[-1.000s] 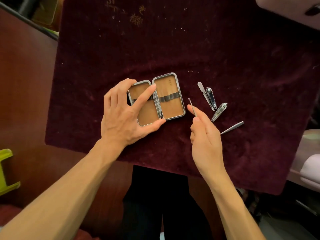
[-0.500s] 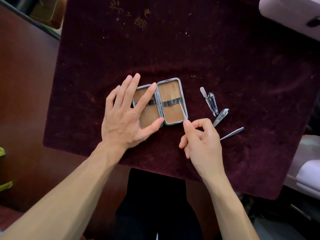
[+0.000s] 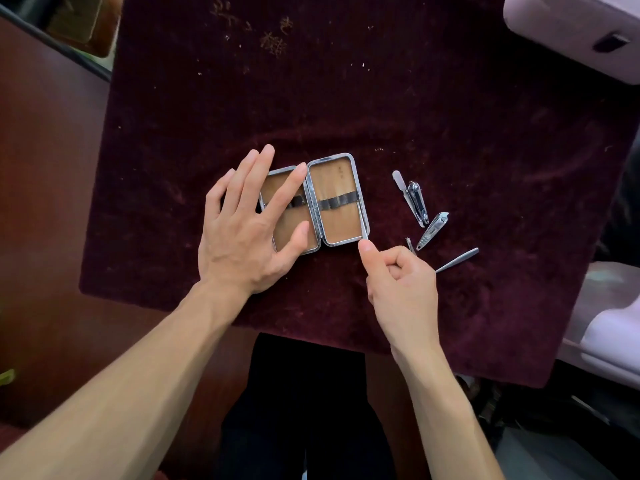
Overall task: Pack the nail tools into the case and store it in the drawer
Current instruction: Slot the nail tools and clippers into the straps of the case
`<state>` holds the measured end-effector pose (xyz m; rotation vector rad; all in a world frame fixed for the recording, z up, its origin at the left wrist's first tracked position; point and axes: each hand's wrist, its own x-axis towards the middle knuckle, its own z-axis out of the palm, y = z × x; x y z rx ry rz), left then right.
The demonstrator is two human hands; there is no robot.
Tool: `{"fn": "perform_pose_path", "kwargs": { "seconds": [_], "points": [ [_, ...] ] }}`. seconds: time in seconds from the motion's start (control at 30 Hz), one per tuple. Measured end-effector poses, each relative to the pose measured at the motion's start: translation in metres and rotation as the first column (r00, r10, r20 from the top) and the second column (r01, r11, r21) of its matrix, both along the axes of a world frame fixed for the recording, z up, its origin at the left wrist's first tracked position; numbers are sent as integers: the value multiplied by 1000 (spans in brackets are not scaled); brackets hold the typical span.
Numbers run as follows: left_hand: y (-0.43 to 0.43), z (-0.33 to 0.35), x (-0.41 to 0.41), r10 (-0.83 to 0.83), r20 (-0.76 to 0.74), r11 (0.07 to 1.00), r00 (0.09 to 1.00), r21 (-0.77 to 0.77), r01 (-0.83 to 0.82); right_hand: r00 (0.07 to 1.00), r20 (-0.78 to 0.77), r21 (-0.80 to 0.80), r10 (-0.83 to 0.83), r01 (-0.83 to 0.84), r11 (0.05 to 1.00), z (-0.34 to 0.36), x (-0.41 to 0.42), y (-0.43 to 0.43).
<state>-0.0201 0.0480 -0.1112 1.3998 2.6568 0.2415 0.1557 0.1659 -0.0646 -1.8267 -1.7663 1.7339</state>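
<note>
A small metal-framed case (image 3: 337,188) lies open on the dark red velvet cloth, tan lining up, with a dark elastic band across each half. My left hand (image 3: 249,230) rests flat on its left half, fingers spread. My right hand (image 3: 398,282) pinches a thin metal tool (image 3: 363,227) whose tip lies along the right half's right rim. To the right lie a large nail clipper (image 3: 414,200), a small clipper (image 3: 433,230) and a slim metal pick (image 3: 457,259). Another small metal piece (image 3: 410,244) shows just above my right knuckles.
The velvet cloth (image 3: 381,98) covers a wooden table (image 3: 45,202). A pale lilac box (image 3: 571,29) stands at the far right corner, another pale container (image 3: 613,327) at the right edge. My dark-clad legs are below the table's front edge. No drawer is in view.
My right hand brought the thin tool from beside the case onto its right half, then toward that half's right rim. My left hand's fingers spread flatter over the left half.
</note>
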Motion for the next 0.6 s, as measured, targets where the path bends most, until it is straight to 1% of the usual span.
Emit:
{"fn": "perform_pose_path", "kwargs": {
  "seconds": [0.17,0.27,0.4,0.53,0.6],
  "points": [
    [0,1,1,1,4,1000,1000,-2,-1,999,-35,-111,5,-9,994,2,3,6],
    [1,2,1,1,15,1000,1000,1,-1,999,-46,-128,1,-7,992,2,5,8],
    [1,3,0,-1,39,1000,999,18,0,1000,-6,-80,-24,24,996,2,3,12],
    [1,3,1,2,44,1000,999,22,-3,995,-20,-26,-98,98,995,-1,1,17],
    [1,3,0,2,45,1000,999,22,-3,997,-7,-18,-78,78,997,-1,-1,16]
  ]
}}
